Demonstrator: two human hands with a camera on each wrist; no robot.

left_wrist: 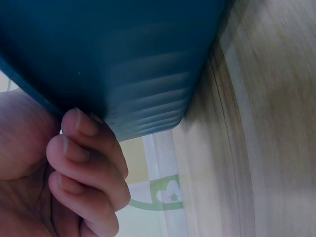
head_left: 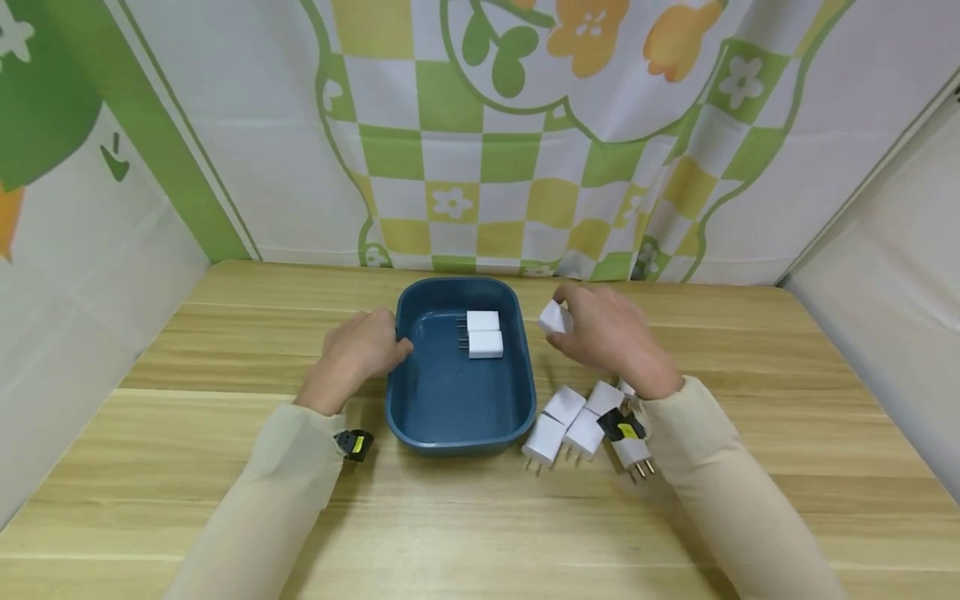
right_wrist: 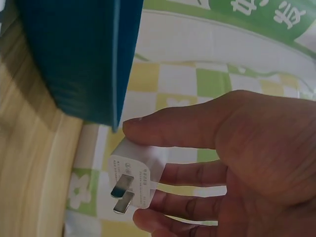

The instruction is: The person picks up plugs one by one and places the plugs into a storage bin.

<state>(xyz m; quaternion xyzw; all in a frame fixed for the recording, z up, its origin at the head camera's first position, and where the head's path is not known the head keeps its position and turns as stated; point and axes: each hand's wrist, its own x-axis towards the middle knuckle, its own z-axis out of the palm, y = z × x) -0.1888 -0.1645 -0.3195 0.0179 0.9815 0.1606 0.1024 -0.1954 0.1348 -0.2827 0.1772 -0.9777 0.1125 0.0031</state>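
Note:
A dark blue plastic bin (head_left: pixel 442 417) stands on the table, with two white charger plugs (head_left: pixel 485 343) lying side by side inside, prongs toward the left. My left hand (head_left: pixel 363 346) grips the bin's left rim, thumb over the edge and fingers curled outside it (left_wrist: pixel 89 168). Just right of the bin, my right hand (head_left: pixel 607 329) pinches another white charger plug (head_left: pixel 555 318) between thumb and fingers. In the right wrist view its two flat metal prongs (right_wrist: pixel 123 192) point toward the camera. Several more white charger plugs (head_left: pixel 564 406) lie on the table under the right forearm, partly hidden by it.
The wooden table (head_left: pixel 247 350) reaches back to a green, yellow and white checked curtain (head_left: pixel 510 167). White cloth walls (head_left: pixel 900 208) close off both sides. A small black device (head_left: pixel 355 444) sits at the left wrist, a similar one (head_left: pixel 622 424) at the right.

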